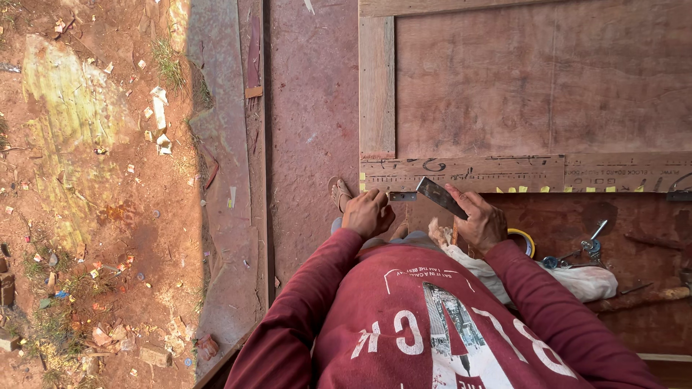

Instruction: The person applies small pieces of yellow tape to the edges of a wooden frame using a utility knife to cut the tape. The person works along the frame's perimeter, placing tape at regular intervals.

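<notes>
At the frame's near edge the left hand (368, 213) presses closed beside a metal hinge (402, 196); just right, the right hand (481, 222) grips a flat blade (440, 197) slanting toward it.

Right hand (481, 220) grips a flat metal blade (440, 197) just beside the door frame (461, 173); left hand (367, 214) rests on the frame's edge.

A flat, dark metal blade (441, 197) is held tilted in the right hand (481, 222), angled toward a small grey metal hinge plate (402, 196), which is pressed by the left hand (368, 213) against the wooden door frame's lower rail (461, 173).
</notes>
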